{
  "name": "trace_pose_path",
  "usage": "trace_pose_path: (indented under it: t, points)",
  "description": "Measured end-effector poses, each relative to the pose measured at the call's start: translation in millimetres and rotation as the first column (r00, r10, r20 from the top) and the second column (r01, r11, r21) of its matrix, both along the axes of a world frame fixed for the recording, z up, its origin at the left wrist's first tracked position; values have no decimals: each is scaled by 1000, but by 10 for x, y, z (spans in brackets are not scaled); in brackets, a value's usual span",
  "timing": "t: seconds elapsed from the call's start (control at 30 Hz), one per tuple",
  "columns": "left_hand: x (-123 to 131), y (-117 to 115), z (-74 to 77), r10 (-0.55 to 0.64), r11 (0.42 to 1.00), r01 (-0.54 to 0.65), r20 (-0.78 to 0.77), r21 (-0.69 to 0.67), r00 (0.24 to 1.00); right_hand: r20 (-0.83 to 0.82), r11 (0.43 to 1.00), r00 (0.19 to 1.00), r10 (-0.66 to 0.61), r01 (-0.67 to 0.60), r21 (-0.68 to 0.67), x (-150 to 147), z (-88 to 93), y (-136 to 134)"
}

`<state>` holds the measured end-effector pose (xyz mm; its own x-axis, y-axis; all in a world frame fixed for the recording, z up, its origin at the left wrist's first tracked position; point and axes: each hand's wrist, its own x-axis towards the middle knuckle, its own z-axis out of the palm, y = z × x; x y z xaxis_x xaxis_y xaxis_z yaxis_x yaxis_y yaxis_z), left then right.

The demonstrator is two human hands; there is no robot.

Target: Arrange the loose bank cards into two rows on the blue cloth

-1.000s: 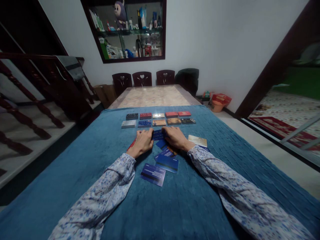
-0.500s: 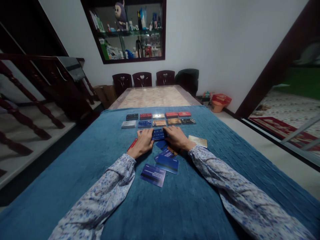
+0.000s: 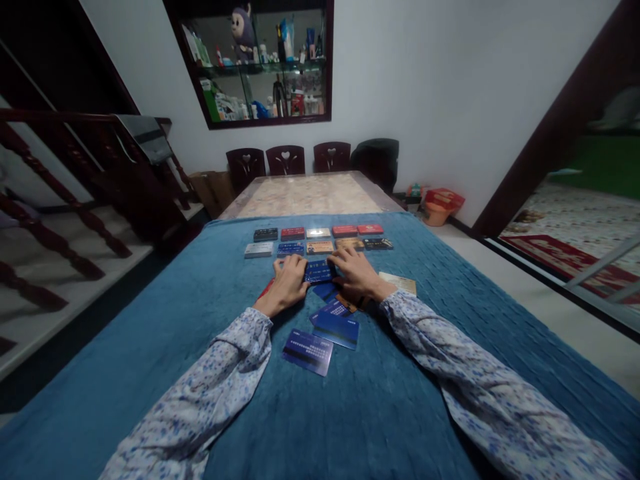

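Between my two hands is a dark blue bank card (image 3: pixel 319 271), perhaps the top of a small stack. My left hand (image 3: pixel 289 280) grips its left edge, and my right hand (image 3: pixel 356 272) holds the right edge. Just below lie loose cards: a purple-blue card (image 3: pixel 307 351) nearest me, a blue card (image 3: pixel 337 331) overlapping others, and an orange-black card (image 3: pixel 349 303) partly under my right hand. A red card (image 3: pixel 267 289) pokes out behind my left wrist, and a pale gold card (image 3: pixel 400 283) lies beyond my right wrist.
Two rows of card stacks stand just past my hands, among them a silver stack (image 3: pixel 259 250), a black stack (image 3: pixel 265 235) and a red stack (image 3: pixel 370 229). A blue cloth (image 3: pixel 200 320) covers the near table; its bare marble top (image 3: pixel 310 193) shows farther off, with chairs (image 3: pixel 285 160) behind.
My right hand has shifted slightly, its fingers now higher over the card's right edge. Both hands keep hold of the blue card, and the loose cards lie as before.
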<state>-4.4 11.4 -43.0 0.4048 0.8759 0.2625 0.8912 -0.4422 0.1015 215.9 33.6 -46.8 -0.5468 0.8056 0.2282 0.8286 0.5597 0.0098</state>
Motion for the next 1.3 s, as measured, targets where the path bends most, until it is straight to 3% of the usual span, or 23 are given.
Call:
trace_pose_path:
  t: [0.57,1.03,1.3]
  points:
    - [-106,63,61,-9,997,4,-61,-83,998,26,996,999,41,-38,-83,-129,12,48]
    - [-496,331,146,22,990,-38,-112,-138,993,28,992,996,89,-86,-94,-490,176,288]
    - [-688,629,213,45,989,-67,-169,-129,985,73,991,993,88,-79,-112,-692,277,549]
